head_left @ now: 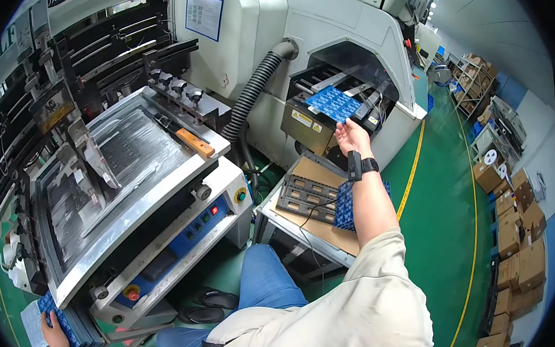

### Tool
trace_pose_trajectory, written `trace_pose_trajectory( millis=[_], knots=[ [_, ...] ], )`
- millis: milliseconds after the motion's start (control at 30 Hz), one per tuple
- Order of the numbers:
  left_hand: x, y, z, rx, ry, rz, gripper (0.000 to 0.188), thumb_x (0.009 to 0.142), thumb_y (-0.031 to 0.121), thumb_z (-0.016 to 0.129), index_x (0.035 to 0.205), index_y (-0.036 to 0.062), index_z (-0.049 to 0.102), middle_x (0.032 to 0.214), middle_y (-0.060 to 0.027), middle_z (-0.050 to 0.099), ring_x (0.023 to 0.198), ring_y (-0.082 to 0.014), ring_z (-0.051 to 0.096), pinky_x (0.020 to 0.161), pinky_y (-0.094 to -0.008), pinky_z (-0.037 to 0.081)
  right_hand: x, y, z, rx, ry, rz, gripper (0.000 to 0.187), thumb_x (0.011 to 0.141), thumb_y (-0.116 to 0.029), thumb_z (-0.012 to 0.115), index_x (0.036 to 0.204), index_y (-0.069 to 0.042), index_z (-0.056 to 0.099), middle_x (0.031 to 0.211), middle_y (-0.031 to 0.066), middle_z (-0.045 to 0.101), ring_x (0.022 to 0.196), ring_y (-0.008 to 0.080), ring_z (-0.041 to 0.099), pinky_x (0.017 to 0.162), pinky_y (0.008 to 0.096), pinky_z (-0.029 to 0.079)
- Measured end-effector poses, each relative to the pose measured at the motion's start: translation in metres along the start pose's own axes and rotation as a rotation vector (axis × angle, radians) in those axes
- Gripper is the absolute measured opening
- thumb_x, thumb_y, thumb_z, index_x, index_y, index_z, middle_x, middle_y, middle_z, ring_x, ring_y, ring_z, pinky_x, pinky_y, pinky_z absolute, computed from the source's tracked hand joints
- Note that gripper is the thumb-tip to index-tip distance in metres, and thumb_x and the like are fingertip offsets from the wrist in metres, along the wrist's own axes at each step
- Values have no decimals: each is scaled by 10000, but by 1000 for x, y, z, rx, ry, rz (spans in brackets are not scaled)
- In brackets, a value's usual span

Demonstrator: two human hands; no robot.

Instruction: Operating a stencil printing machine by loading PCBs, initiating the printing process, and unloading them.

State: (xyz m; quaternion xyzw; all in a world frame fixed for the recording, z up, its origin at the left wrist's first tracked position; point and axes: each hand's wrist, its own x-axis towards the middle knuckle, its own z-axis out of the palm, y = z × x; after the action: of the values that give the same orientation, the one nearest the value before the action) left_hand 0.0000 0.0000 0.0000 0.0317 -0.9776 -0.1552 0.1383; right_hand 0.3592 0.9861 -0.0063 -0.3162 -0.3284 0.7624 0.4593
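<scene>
Your beige sleeve lies nearest, leading to your right hand, its fingers partly curled at the near corner of a blue panel in the mouth of the white machine; how firmly they grip cannot be told. At lower left, your left hand has its fingers spread over the blue stack; whether they grip it cannot be told. Between the machines, your tabletop carries a dark slotted rack and a patterned blue piece

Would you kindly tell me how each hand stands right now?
Left hand: on the stacked panels, grip unclear.
Right hand: closed on a blue panel.
</scene>
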Motion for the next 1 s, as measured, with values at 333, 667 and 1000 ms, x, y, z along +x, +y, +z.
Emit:
trace_pose_trajectory(
  millis=[333,667,1000],
  knots=[
    [-6,2,8,3,13,28,563,1004,409,577,1351,-35,562,1370,-241,574,1287,-384,525,1096,-407,383,-21,-10,24,273,113,-140,203,1026,-169,520,1125,6,552,1069,136,630,1035,295,667,909,422,564],
    [-38,85,33,-114,-9,-38,610,913,484,627,1312,24,611,1326,-213,610,1247,-370,563,1061,-443,443,-90,196,-89,-205,-344,366,166,984,-258,606,1078,-125,637,994,-20,663,892,125,620,812,311,538],
    [-34,-28,-10,-316,-34,-96,588,838,472,715,1282,91,656,1265,-217,651,1187,-365,611,1025,-412,478,-226,332,-11,-733,-542,781,153,982,-256,620,1027,-110,618,779,27,652,649,188,624,564,338,516]
  ],
)
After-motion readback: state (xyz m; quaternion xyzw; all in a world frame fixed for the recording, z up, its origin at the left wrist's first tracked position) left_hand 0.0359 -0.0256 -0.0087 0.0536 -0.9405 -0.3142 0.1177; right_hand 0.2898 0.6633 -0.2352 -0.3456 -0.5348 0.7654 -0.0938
